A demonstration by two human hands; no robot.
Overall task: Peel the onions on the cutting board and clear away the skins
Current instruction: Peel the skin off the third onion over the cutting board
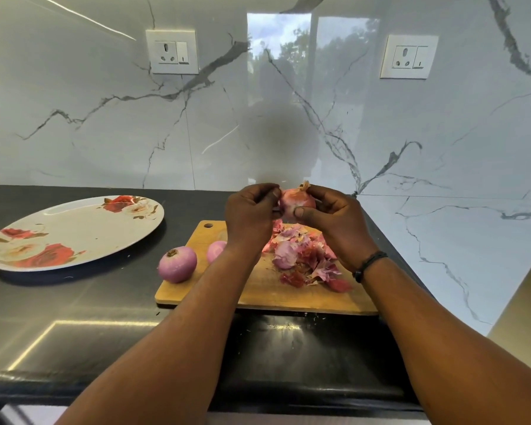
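we hold the half-peeled onion [296,203] above the cutting board [258,289], left hand [250,214] and right hand [334,220] fingers [299,212] clamped round it, skins [304,259] heaped below, two peeled onions [177,264] left of them.

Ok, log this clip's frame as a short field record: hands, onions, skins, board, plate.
left hand: left hand grips the held onion
right hand: right hand grips the same half-peeled pink onion
peeled onions: round purple peeled onion at the board's left edge; second one partly hidden by the left wrist
skins: heap of pink papery skins on rectangular wooden cutting board
plate: oval white rose-patterned plate, left on the black counter
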